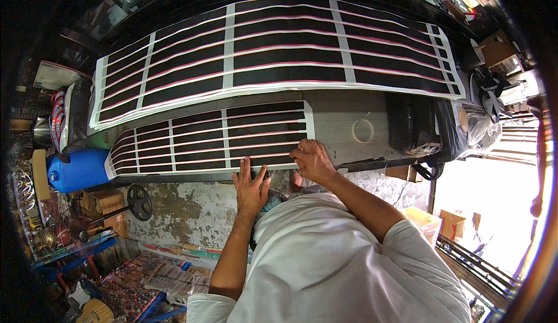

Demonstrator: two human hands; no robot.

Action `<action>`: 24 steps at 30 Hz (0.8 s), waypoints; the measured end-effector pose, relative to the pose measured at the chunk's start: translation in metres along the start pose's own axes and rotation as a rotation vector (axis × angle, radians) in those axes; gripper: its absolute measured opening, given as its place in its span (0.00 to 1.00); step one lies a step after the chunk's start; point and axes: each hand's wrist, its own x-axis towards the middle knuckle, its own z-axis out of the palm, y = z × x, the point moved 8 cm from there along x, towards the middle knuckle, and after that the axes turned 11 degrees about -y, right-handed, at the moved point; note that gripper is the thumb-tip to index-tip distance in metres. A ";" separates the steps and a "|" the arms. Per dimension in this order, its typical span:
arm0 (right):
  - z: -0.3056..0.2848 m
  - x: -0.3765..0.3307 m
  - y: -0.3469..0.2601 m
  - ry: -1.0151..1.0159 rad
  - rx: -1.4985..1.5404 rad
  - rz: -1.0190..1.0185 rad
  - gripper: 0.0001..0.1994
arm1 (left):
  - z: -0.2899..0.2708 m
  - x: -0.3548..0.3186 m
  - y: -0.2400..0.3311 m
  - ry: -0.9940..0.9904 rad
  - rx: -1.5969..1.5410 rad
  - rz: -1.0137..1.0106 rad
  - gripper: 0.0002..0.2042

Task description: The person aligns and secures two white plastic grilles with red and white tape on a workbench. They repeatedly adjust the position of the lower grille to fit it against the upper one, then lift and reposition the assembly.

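Clearly both hands lie flat with fingers spread, gripping nothing: the left hand [251, 185] presses the near edge of the smaller black sheet with red-and-white stripes and white tape bands [212, 140], while the right hand [313, 159] pins its near right corner, seemingly to keep it flat on the grey wooden tabletop [343, 122]. Beyond lie a white tape roll [363, 130] and a larger matching striped black sheet [273, 50].

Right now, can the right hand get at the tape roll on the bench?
Probably yes. The right hand rests on the near striped sheet's corner, and the tape roll lies just beyond on bare bench, with nothing between them.
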 end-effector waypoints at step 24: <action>-0.079 -0.081 0.083 0.392 -0.047 0.271 0.18 | -0.027 0.027 0.022 0.137 -0.050 0.123 0.16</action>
